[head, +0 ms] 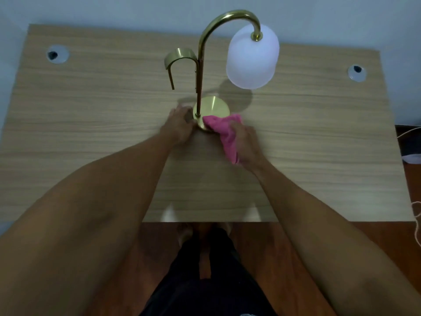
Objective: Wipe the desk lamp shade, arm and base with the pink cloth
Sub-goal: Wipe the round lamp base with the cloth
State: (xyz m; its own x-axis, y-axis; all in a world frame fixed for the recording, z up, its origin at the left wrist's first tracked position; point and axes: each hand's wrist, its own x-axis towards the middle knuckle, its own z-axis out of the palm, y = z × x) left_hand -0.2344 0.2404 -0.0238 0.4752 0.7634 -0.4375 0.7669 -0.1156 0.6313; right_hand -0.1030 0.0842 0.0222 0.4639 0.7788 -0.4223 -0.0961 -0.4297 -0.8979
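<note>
Desk lamp (200,71) stands mid-desk (91,133), nearer the far edge. The right hand (245,142) grips the pink cloth (224,131) against the brass base (213,108); the left hand (178,126), fingers loosely curled, touches the base's left rim.

I'm scanning everything for writing and I can't read any: no words, brand marks, numbers or signs on the lamp (227,65), the cloth (224,133) or the desk (91,124).
</note>
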